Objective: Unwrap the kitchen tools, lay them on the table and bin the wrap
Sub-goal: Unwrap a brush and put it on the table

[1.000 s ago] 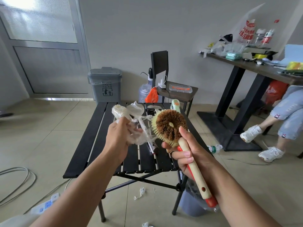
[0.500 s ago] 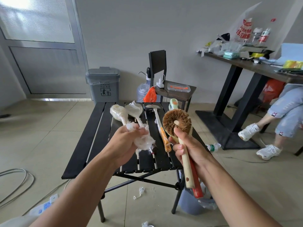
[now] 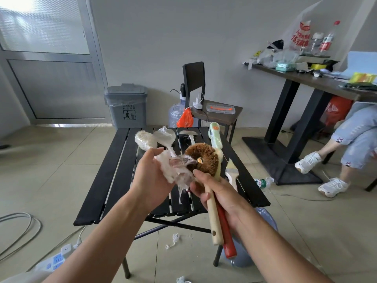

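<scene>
The left hand (image 3: 152, 176) has its fingers curled round a crumpled wad of wrap (image 3: 177, 172) with a strand dangling, touching the bristle head of the brush (image 3: 204, 160). That strand could snag on the bristles. The right hand (image 3: 221, 194) clamps the brush's wooden handle and a red-handled tool (image 3: 228, 240) together above the table (image 3: 114, 170), so one may slip when the other is laid down. Bits could also drop among the scraps (image 3: 173, 240) on the near floor, since the grey bin (image 3: 127, 108) stands far left.

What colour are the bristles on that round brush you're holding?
The round brush has brown bristles; head view.
</scene>
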Demonstrator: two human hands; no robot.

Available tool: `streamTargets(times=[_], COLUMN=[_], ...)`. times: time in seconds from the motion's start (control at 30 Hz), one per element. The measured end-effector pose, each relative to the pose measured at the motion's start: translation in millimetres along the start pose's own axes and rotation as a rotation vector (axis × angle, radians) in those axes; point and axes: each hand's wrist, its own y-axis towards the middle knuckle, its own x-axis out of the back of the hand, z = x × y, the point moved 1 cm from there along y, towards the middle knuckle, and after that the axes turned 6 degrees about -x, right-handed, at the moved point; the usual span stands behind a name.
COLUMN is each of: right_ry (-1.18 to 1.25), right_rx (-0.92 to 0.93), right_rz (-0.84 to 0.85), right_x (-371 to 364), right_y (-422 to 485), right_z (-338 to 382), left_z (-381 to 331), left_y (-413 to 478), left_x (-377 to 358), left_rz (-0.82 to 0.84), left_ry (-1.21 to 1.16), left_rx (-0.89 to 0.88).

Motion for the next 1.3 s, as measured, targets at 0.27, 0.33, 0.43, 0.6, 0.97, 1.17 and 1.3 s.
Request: streamTargets(times=[0.27,0.33,0.43,0.6,0.97,1.17,1.3], right_ry=[0.01,-0.071,-0.22,-0.359,-0.674,-0.346,-0.344], right_rx=[0.093,0.105,0.16,0.302,0.436,0.415,0.464], right_rz=[-0.019,-0.037,-0.034,-0.194,-0.531,-0.544,-0.624], right_x=[0.8,3.5,6.5,17.8,74.1,121.5,155.3], right_y=[-4.7,-4.9,-8.8,-17.2,-53.3,-73.9,-89.3], right_z=[6.4,8.7,15.9,38.6,79.9,101.5,121.4], left_z=[31.2,34.7,35.6,30.8,69.6,148.8,199.4], left_y=[-4.3,-6.6,-5.1,2.2,22.8,46.1,65.6], left_x=[3.0,1.6,3.3,6.2,-45.8,-108.9,-137.0], left_rz=[0.103,0.168,0.153,0.001,0.02,0.151,0.211], left_ry=[0.463,0.497,0.509,0.696,1.14,1.36,1.428], left_rx=[0.217,0.217,0.137,0.023,-0.138,-0.255,-0.295])
